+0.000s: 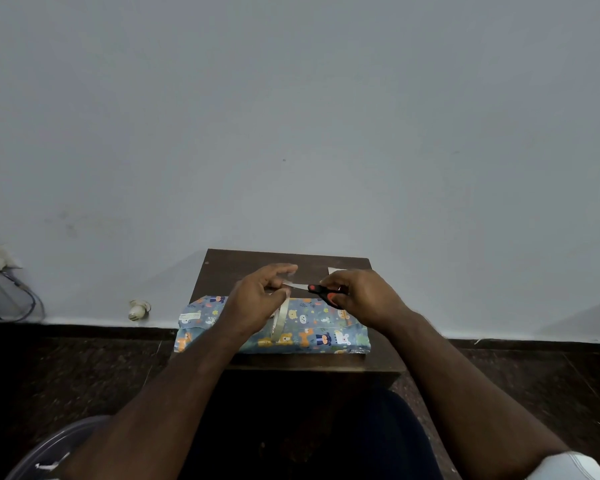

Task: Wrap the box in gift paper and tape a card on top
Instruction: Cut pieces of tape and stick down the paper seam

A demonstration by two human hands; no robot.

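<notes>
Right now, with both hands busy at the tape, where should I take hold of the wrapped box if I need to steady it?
Probably press down on the wrapped box at its right half, coming from above on the near side. It lies flat on the small table, its broad top bare there. The left hand with the tape roll and the right hand with scissors crowd the far edge.

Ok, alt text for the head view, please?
Over a wrapped box on a small table, the left hand holds a tape roll while the right hand cuts its strip with scissors.
</notes>
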